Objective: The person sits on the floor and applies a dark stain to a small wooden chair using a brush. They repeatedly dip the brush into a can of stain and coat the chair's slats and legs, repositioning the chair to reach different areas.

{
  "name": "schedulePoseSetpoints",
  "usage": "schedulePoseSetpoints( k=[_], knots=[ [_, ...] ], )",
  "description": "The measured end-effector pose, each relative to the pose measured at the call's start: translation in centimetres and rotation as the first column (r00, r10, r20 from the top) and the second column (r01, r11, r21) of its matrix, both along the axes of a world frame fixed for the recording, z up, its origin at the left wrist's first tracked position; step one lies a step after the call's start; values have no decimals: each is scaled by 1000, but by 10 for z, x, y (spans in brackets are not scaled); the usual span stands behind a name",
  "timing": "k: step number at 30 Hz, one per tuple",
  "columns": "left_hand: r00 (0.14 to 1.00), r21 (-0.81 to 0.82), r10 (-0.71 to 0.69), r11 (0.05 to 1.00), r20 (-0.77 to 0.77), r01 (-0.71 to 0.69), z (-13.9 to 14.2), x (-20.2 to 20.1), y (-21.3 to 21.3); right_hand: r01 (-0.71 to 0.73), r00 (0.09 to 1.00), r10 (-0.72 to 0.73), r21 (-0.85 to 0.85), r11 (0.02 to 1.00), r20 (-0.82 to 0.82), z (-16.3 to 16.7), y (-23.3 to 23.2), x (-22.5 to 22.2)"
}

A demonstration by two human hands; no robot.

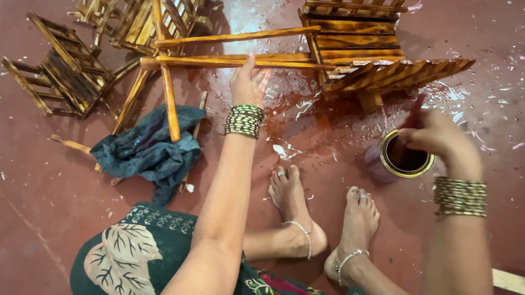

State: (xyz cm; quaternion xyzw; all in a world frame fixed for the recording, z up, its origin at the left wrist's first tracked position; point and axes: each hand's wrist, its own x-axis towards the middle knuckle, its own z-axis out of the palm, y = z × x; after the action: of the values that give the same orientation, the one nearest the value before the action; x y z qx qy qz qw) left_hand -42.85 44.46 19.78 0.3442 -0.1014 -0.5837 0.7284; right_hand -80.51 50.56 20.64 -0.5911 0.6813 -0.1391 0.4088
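Head view showed us seated on a dark red floor (6, 214), bare feet stretched forward and bangles on both wrists. Our left hand (249, 84) was closed over a long wooden rail (233, 61) of a stained slatted wooden frame (358, 51), thumb on top, steadying it. The frame lay tilted on the floor ahead of us, its wood glossy orange-brown, and the floor beneath it was wet with the same reddish stain.

Our right hand (432, 134) hung just above a small open tin (401, 160) of dark liquid that stood on the floor near our right foot. That hand was blurred; its fingers were curled around something thin and dark, but we could not tell what it was.

A crumpled dark teal cloth (150, 145) lay on the floor to the left of our left arm, partly over a stained wooden leg. More slatted wooden pieces (67, 75) lay farther left, well apart from the tin.
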Motion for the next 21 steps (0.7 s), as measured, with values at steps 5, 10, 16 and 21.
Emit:
schedulePoseSetpoints(
  k=[5, 10, 16, 21],
  knots=[
    [1000, -12, -3, 1000, 6, 3, -3, -2, -3, 117, 939, -99, -33, 993, 330, 27, 5, -44],
    [1000, -6, -1, 1000, 11, 1, -6, -2, -3, 273, 894, -222, -82, 958, 389, 23, 8, -68],
    [1000, -3, 4, 1000, 17, -4, -9, -1, -2, 359, 847, -265, -129, 924, 460, 6, 1, -85],
    [1000, 17, 1, 1000, 20, -2, -6, -2, -2, 372, 764, -271, -56, 927, 585, 2, 3, -106]
  ],
)
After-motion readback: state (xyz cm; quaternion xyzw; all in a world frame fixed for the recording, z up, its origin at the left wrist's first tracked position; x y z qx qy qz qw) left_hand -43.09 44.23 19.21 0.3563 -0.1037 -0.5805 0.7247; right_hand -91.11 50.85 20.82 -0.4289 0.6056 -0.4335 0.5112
